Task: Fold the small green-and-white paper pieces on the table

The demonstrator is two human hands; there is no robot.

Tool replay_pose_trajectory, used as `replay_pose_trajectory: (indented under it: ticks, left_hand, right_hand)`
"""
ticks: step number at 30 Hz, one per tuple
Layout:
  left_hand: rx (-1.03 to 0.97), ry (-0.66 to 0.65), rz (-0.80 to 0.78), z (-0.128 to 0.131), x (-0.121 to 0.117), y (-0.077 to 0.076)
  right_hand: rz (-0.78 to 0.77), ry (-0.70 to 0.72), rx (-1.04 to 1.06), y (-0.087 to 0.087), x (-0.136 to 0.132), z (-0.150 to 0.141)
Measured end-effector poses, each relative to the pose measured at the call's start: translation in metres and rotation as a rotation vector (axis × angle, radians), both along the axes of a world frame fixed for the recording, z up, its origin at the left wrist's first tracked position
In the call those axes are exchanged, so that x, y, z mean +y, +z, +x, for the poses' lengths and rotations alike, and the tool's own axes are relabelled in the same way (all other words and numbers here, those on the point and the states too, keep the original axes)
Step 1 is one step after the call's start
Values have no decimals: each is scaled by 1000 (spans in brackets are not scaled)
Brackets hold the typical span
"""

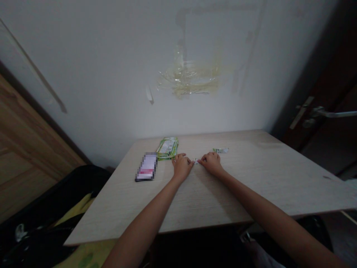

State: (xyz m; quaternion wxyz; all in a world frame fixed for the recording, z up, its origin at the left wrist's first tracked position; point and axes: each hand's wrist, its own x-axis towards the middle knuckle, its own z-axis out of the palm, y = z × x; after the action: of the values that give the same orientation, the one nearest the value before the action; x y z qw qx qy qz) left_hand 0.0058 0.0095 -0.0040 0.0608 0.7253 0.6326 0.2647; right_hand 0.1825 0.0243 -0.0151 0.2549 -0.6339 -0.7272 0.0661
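Note:
Between my two hands a small white piece with dark print (196, 161), perhaps paper or wrapper, is held low over the tabletop; its exact kind is too small to make out. My left hand (182, 166) pinches its left end between thumb and finger. The right end is in the closed fingers of my right hand (212, 163). Just beyond my right hand lies a narrow green and white wrapper strip (221, 150). Beside my left hand, toward the wall, rests a flat stack of green and white packets (167, 147).
A phone with a lit, blurred screen (147, 166) lies left of my left hand. The pale wooden table (251, 178) stands against a white wall (111, 93) bearing clear tape (192, 80). At the right is a dark door with a metal handle (334, 113); dark bags (75, 186) are at the left.

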Motion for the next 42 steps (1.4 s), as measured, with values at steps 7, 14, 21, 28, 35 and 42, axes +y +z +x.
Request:
replay_pose_trajectory:
  ticks: [7,14,21,28,35,42]
  left_hand:
    - [20,11,-3,3,-2,4]
    - [43,24,-21,4,-3,8]
    - [73,6,22,3,-3,7]
    - [74,-64,13,-2,3,1]
    - [65,-45,-24,0,3,4]
    - [51,-38,2,0,3,3]
  right_hand:
    - [-39,-26,-30,6,0,-4]
    - [-122,-41,-42,11,0,-7]
    - [-199,-76,-74,15,-4,-12]
    - [-135,-28,-41,11,-9,-10]
    - [-131,-35,25,10,-7,-7]
    - [-123,-40,50,12,-8,-5]
